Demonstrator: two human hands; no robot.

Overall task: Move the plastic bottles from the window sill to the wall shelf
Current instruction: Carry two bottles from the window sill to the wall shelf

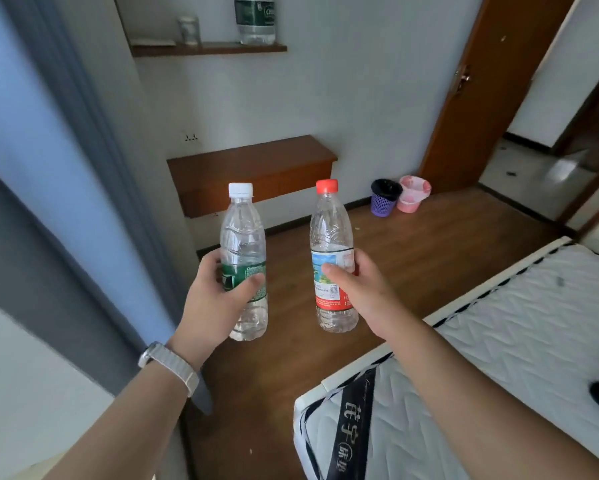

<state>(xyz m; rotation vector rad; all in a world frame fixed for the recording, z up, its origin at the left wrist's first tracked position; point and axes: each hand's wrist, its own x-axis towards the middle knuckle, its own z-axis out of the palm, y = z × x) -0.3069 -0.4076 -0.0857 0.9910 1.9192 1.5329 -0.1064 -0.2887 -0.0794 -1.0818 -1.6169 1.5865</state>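
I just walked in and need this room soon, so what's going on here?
A person is holding two plastic bottles upright, one per hand. The left hand grips the white-capped bottle; the right hand grips the red-capped bottle. Both are in mid-air above the wooden floor, not yet on the wall shelf ahead, which holds a larger green-labelled bottle and a small jar.

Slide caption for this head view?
Left hand holds a white-capped bottle, right hand a red-capped bottle, facing the wall shelf.

Left grip (215, 301) round white-capped bottle (242, 237), right grip (363, 289) round red-capped bottle (331, 230)
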